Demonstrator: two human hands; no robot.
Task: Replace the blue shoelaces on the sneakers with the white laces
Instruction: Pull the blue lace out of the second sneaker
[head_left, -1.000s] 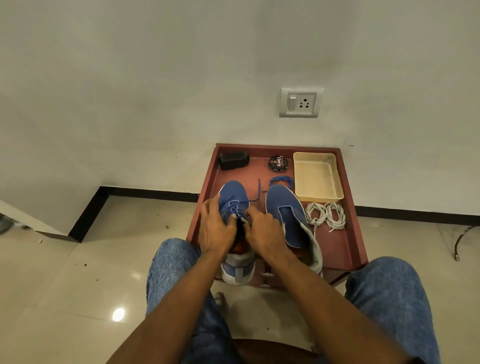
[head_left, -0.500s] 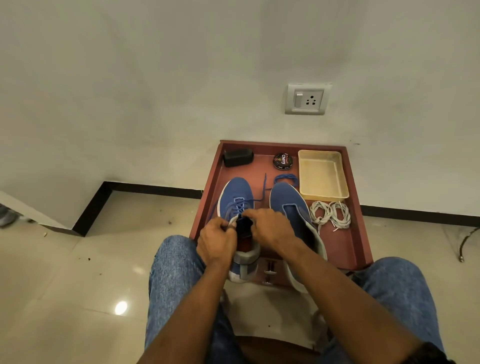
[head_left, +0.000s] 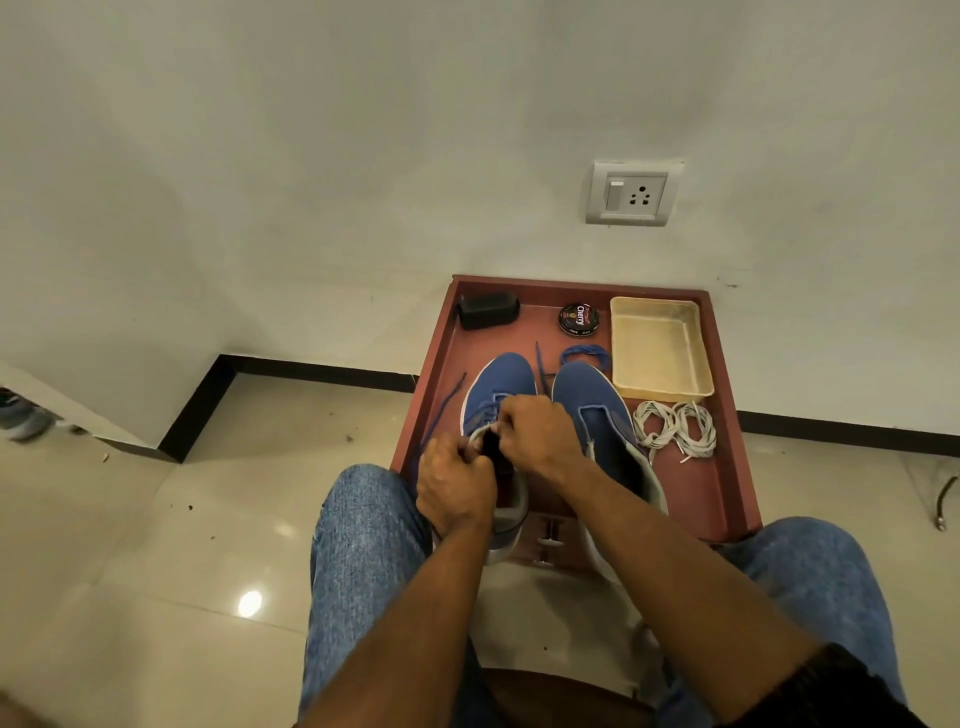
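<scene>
Here, two blue sneakers sit side by side on a red tray (head_left: 727, 467), toes toward the wall. The left sneaker (head_left: 498, 379) is the one being worked on. The left hand (head_left: 454, 488) is at the near left of that shoe's opening, with its fingers curled around the blue lace (head_left: 441, 410), which runs from the hand out past the left side of the left sneaker. The right hand (head_left: 535, 431) rests on top of the left sneaker, and its fingers are curled tight, pinching at the lace holes; what exactly they pinch is too small to tell. Another end of the blue lace lies between the two toes. The right sneaker (head_left: 592, 405) is just right of the left sneaker and has no lace in it. A loose blue lace bundle (head_left: 584, 355) lies just past its toe. The white laces (head_left: 675, 431) lie in two coils to the right of the right sneaker. Past them is a cream tray (head_left: 660, 384). A round polish tin (head_left: 578, 318) and a black brush (head_left: 488, 309) sit past the left sneaker's toe, near the wall.
</scene>
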